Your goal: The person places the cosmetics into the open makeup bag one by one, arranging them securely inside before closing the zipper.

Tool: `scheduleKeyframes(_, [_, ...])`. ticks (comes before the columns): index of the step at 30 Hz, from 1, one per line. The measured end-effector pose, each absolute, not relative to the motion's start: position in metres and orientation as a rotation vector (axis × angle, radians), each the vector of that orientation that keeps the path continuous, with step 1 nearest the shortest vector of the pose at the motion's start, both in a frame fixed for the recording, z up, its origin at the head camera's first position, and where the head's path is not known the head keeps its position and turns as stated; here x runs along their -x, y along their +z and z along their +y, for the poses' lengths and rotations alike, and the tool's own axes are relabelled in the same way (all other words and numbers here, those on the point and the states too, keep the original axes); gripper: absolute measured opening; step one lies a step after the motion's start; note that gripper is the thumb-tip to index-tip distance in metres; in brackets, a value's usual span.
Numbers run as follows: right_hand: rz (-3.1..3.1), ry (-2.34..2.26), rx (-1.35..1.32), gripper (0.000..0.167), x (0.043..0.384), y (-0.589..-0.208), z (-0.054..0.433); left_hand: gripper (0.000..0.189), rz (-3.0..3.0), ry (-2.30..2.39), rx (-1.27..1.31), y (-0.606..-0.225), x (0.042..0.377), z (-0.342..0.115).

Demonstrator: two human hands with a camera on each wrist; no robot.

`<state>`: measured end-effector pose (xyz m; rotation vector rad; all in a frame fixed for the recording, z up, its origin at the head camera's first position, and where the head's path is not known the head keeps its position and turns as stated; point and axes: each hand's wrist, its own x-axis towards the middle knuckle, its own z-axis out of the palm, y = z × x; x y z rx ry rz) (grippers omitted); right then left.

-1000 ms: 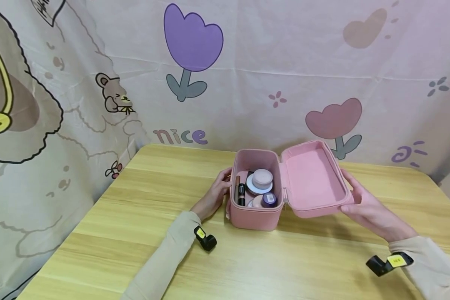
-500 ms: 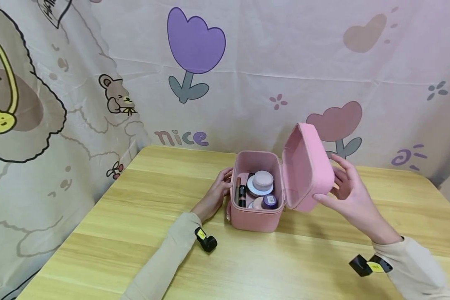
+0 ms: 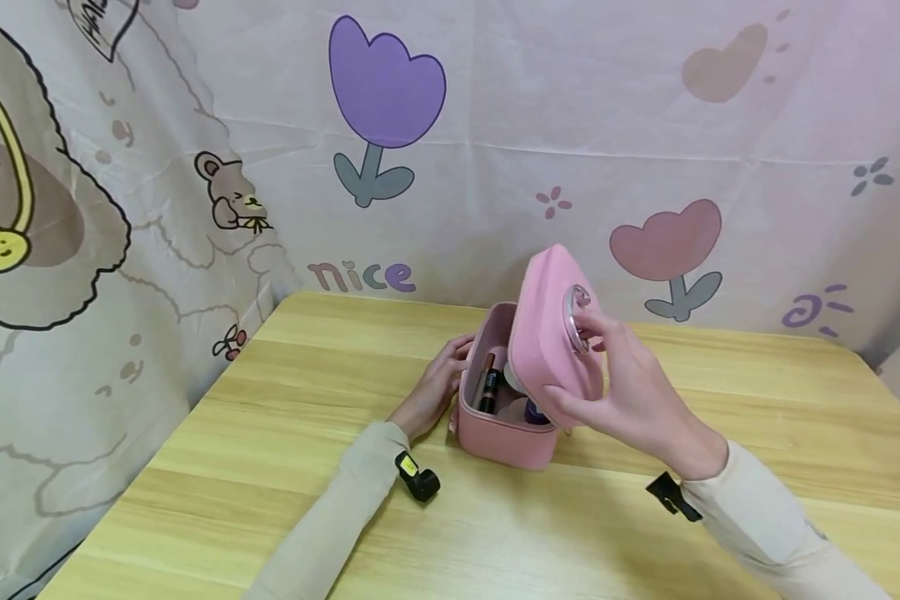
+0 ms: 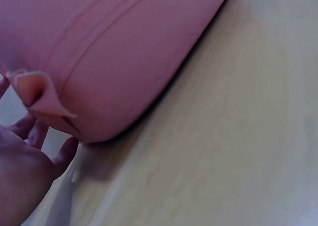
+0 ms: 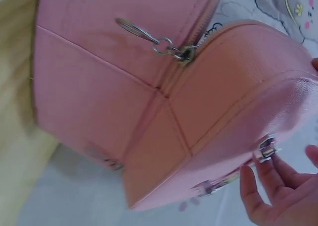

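A pink zippered vanity case [image 3: 504,448] stands on the table, its lid [image 3: 551,333] tilted partway over the body. My left hand [image 3: 437,390] rests against the left side of the case; in the left wrist view its fingertips touch the corner near a small pink tab [image 4: 42,92]. My right hand [image 3: 633,392] presses on the outside of the lid, thumb at the near edge and fingers at the silver handle [image 3: 570,319]. Inside, a black-and-brown tube [image 3: 490,392] leans at the left, and a dark purple jar [image 3: 536,412] shows partly. The lid hides other cosmetics.
The wooden table [image 3: 330,358] extends to both sides of the case. Behind it hangs a printed cloth [image 3: 495,100] with tulips and bears. A silver zipper pull [image 5: 136,30] dangles from the case in the right wrist view.
My right hand has moved left, swinging the lid up from its folded-back position and over toward the body. The left hand has stayed at the side of the case.
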<state>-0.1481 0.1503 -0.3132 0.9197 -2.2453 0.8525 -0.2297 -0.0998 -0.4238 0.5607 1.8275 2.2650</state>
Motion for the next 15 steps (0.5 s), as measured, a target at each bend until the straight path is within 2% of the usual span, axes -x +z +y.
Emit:
scheduleKeyframes(11, [-2.250, 0.525, -1.045, 0.061, 0.158, -0.305, 0.113, 0.062, 1.763, 2.221, -0.544, -0.428, 0.240, -0.090])
scheduleKeyframes(15, [-2.301, 0.444, -1.037, 0.058, 0.162, -0.307, 0.101, 0.057, 1.790, 2.170, -0.515, -0.427, 0.242, -0.091])
